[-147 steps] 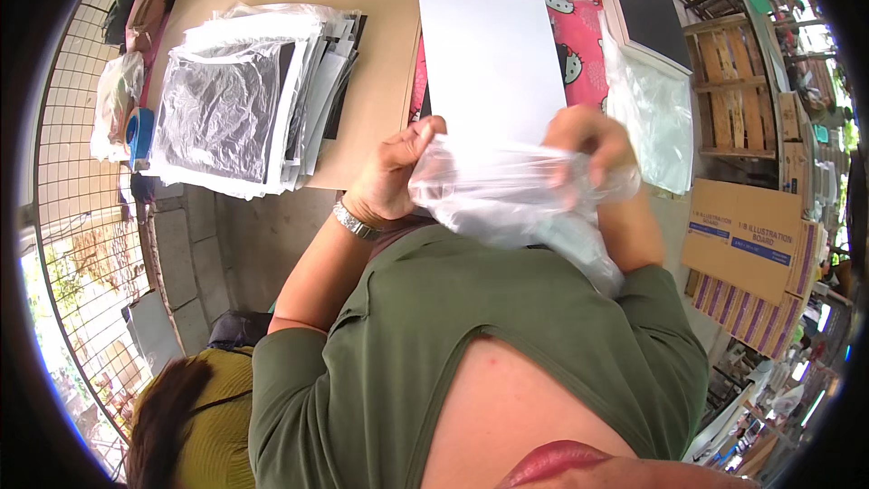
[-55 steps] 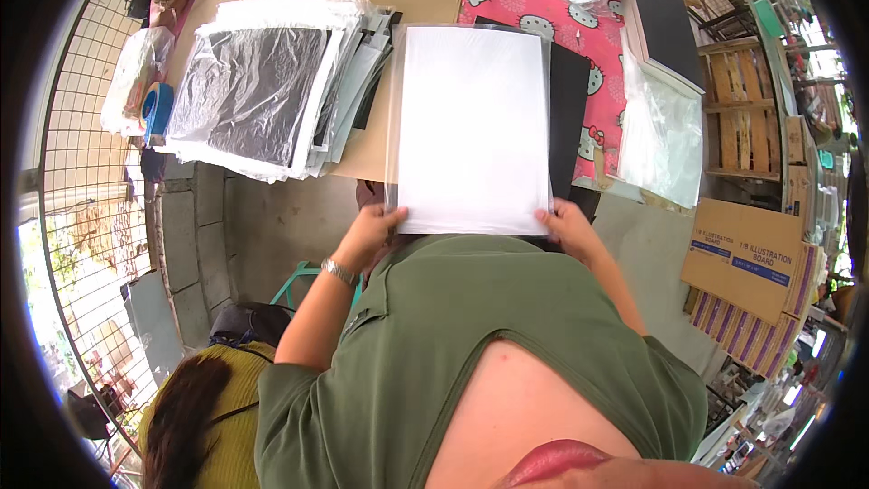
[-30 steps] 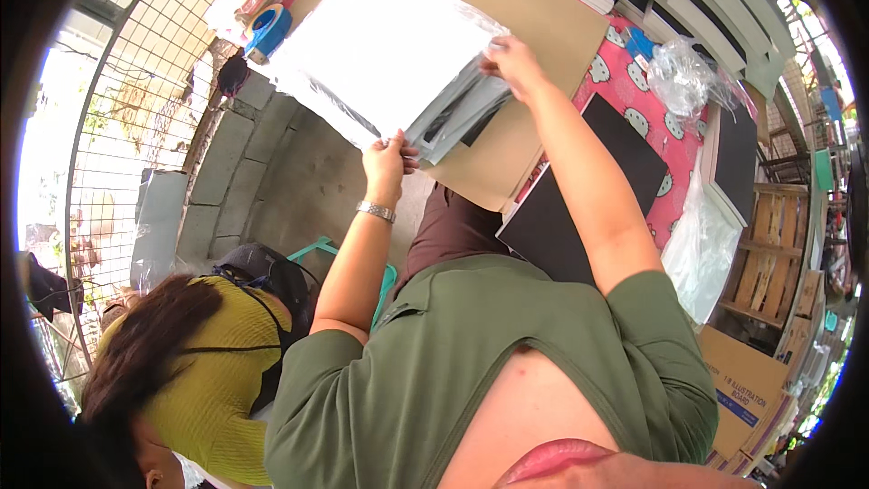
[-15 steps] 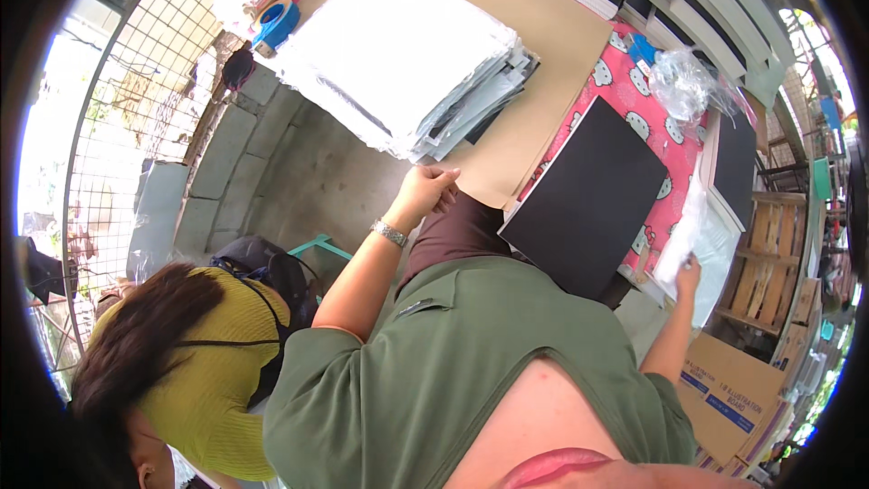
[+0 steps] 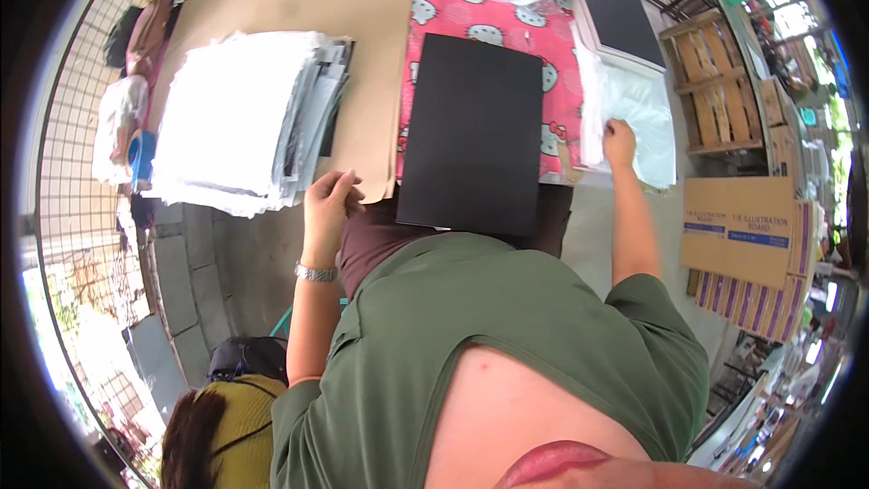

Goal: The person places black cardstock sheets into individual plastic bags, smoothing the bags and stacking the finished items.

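1. While the right hand [image 5: 619, 142] touches plastic sleeves [image 5: 648, 107] right of the black board [image 5: 472, 131], pinch unclear, the left hand [image 5: 331, 204] curls loosely left of it
2. Farther left of it, bagged stack [image 5: 231, 113]
3. Beyond it rightward, dark-topped pile [image 5: 619, 14]

Daylight glares through the wire mesh [image 5: 77, 127], and the top packet [image 5: 226, 118] looks bleached white. Fisheye edges curve into black

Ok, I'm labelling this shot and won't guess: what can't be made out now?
All in the head view:
- Whether the right hand pinches the clear plastic: the contact is too small to tell.
- Most lower sheets of the pile: covered by its white top sheet.
- What lies beneath the black board: the board hides it.
- The neighbouring person: cut off by the lower edge.
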`<state>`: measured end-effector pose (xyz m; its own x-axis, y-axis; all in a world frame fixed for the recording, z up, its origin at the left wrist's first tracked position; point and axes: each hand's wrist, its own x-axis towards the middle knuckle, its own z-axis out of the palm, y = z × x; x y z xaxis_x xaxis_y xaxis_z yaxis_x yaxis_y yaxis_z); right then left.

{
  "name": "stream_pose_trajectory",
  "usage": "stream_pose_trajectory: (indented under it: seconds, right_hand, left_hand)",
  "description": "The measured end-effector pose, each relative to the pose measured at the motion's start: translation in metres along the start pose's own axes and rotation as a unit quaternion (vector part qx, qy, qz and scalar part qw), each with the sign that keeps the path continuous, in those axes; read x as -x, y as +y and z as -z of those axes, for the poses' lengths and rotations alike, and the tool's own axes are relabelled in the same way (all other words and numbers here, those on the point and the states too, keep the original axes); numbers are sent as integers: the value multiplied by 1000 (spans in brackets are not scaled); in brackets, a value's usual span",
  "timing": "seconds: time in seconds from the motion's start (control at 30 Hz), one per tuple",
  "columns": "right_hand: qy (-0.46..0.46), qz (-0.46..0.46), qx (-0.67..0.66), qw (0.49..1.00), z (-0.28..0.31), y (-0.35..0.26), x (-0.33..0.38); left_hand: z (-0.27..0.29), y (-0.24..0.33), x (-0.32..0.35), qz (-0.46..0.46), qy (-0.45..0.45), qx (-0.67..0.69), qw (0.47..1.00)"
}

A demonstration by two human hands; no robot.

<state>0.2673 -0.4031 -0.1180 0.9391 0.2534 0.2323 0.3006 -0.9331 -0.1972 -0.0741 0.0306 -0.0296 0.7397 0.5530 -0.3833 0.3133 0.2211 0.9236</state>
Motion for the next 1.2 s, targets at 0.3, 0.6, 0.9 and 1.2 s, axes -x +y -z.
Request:
stream_pose_trajectory:
  seconds: [0.3, 0.6, 0.9, 1.2]
  right_hand:
    - [16, -1, -138, 990, 20, -6, -5]
    - [-358, 74, -386, 847, 58, -222, 65]
    - [-389, 90, -503, 767, 94, -285, 18]
    - [-310, 74, -549, 772, 73, -343, 26]
  left_hand:
    - [6, -5, 3, 6, 6, -1, 1000]
    - [-88, 12, 2, -320, -285, -213, 878]
    - [-68, 29, -34, -43, -215, 173, 960]
    - [-32, 14, -34, 37, -232, 222, 946]
